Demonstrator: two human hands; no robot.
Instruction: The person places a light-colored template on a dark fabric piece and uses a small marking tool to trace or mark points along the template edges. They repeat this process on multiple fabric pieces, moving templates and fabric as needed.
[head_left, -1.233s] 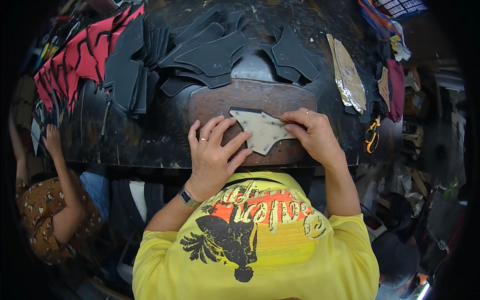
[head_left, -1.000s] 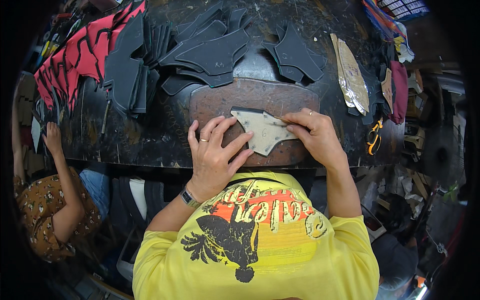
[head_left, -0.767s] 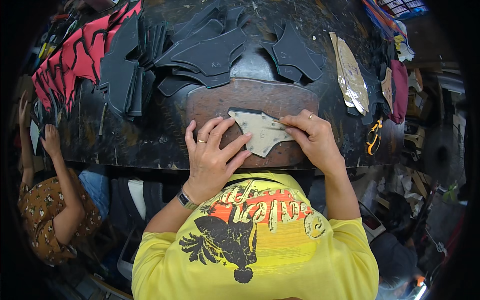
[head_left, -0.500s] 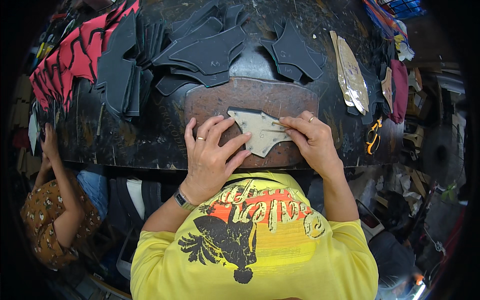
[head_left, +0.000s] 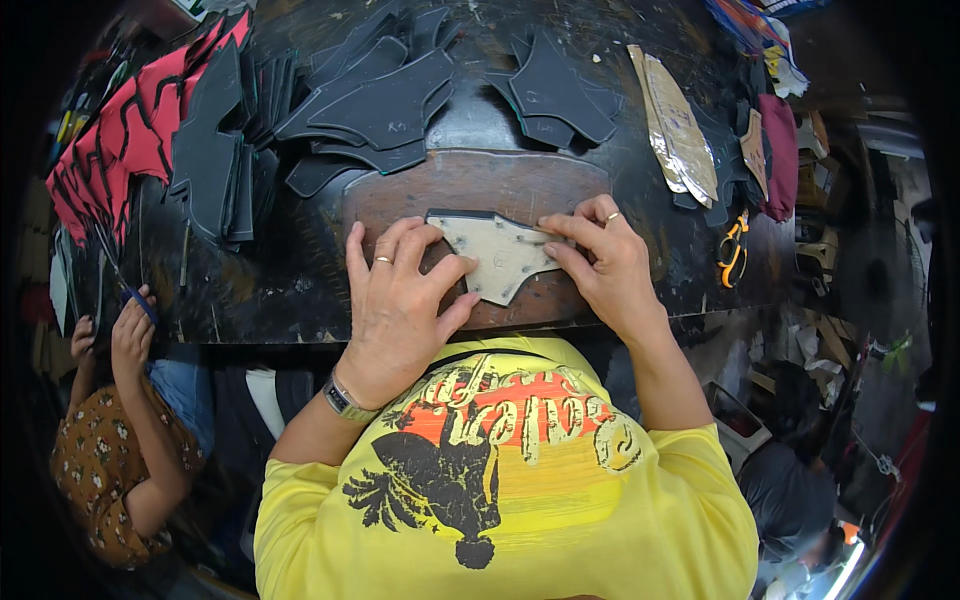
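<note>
A beige card template [head_left: 497, 262], pale and angular with small dark marks along its rim, lies on a brown wooden board [head_left: 480, 180] close to my body. A dark layer [head_left: 460, 213] shows under its upper edge. My left hand [head_left: 400, 295], wearing a ring, holds the template by its left side: fingers on the upper corner, thumb by the lower edge. At the template's right end, my right hand [head_left: 605, 262] is closed in a pinch. The thin brownish stick it held earlier is mostly hidden behind the fingertips now.
Dark cut pieces [head_left: 380, 105] lie in stacks beyond the board, with more [head_left: 560, 95] right of them. Red pieces [head_left: 125, 150] are at far left, where a co-worker's hands [head_left: 130, 335] hold blue-handled scissors [head_left: 140, 300]. Card strips [head_left: 675, 130] and orange-handled snips [head_left: 735, 250] lie right.
The whole view has shifted slightly. My right fingertips have moved a little along the template, and the stick is less visible. The co-worker's hands have come back, with scissors now showing.
</note>
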